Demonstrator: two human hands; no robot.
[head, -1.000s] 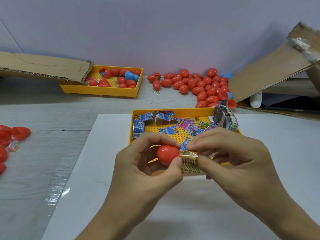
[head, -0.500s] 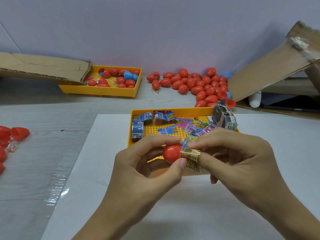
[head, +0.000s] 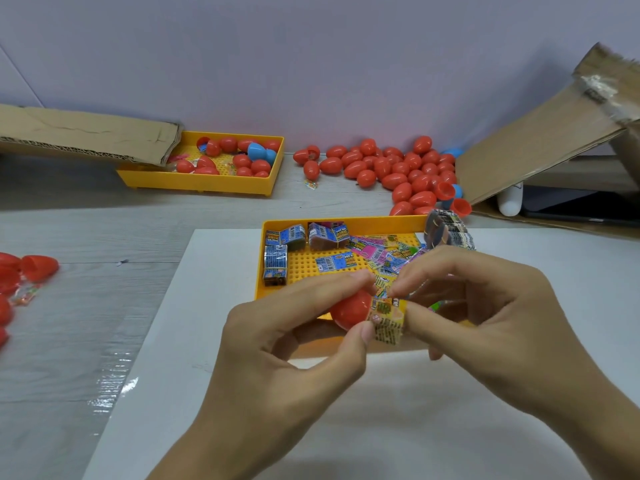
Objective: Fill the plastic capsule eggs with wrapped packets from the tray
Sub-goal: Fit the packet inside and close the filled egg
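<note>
I count two yellow trays: the near tray [head: 346,223] just behind my hands, the far tray [head: 207,183] well beyond my left hand [head: 277,341]. I hold one red egg [head: 349,308] and one yellow packet [head: 388,322], which my right hand [head: 485,317] pinches. I see two cardboard pieces [head: 86,133]. The loose eggs [head: 398,168] beyond my right hand are too many to count surely.

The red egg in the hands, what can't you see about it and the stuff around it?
- Head view: the red egg is partly covered by the left hand; its open end is hidden behind the packet.
- The packet's print is too small to read; the right hand covers its far edge.
- The near tray has its front part hidden by both hands.
- The red eggs at the left are cut off by the edge.
</note>
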